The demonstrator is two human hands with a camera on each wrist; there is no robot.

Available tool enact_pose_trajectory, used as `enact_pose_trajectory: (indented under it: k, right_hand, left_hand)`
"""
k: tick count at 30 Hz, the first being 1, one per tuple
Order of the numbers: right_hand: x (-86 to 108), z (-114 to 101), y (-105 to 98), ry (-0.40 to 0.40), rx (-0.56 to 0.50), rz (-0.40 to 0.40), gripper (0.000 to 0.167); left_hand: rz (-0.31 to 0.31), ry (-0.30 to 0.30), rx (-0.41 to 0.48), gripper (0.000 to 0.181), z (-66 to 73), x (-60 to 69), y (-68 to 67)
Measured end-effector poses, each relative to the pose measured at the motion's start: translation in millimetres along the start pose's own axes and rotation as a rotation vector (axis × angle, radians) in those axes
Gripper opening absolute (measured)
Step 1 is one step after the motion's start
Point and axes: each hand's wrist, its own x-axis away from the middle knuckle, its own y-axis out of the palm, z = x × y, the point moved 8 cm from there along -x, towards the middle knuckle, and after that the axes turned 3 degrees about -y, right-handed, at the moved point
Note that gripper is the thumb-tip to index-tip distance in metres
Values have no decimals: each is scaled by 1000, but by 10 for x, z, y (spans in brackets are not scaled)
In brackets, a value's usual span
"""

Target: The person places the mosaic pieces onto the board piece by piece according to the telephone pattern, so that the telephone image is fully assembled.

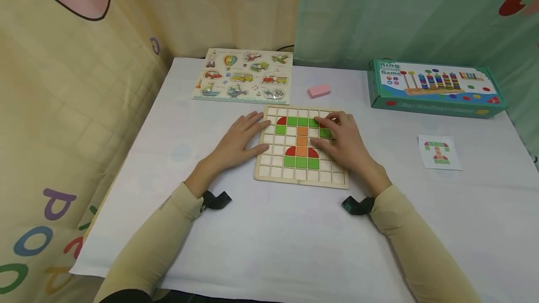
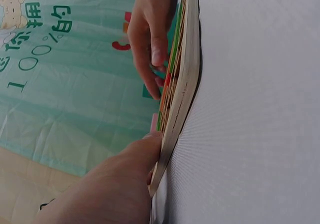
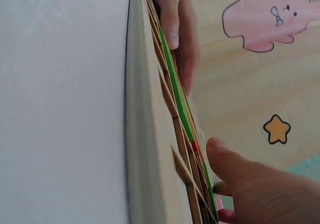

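A wooden grid board (image 1: pixel 276 172) lies flat on the table. Green square tiles (image 1: pixel 301 162), orange squares (image 1: pixel 302 140) and red rounded pieces (image 1: pixel 291 151) fill some of its cells. At the board's left edge rests my left hand (image 1: pixel 237 144), fingers spread and fairly straight; the left wrist view has its thumb (image 2: pixel 142 151) against the rim. Over the upper right cells is my right hand (image 1: pixel 345 141), its fingers slightly bent and thumb apart from the forefinger. No piece shows between them. This hand partly covers a red piece and a green tile.
Right of the board lies a pattern card (image 1: pixel 440 153) with a similar coloured figure. Behind are a pink block (image 1: pixel 319 91), a vehicle picture puzzle (image 1: pixel 246 76) and a green Ring Challenge Game box (image 1: pixel 435 89). Curtains hang beyond the white table (image 1: pixel 269 242).
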Motion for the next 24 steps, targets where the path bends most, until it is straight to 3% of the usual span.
enact_pose_trajectory:
  k: [10, 14, 20, 24]
  right_hand:
    - [-46, -101, 80, -74, 194, -31, 67]
    - [-53, -61, 19, -43, 107, 14, 68]
    - [-1, 70, -164, 32, -112, 195, 49]
    - [29, 108, -176, 52, -152, 222, 45]
  left_hand:
    - [5, -10, -5, 69, -12, -6, 13]
    - [10, -5, -4, 70, -9, -5, -4]
    - [13, 10, -11, 69, 4, -25, -18]
    - [-3, -8, -13, 70, -16, -9, 18]
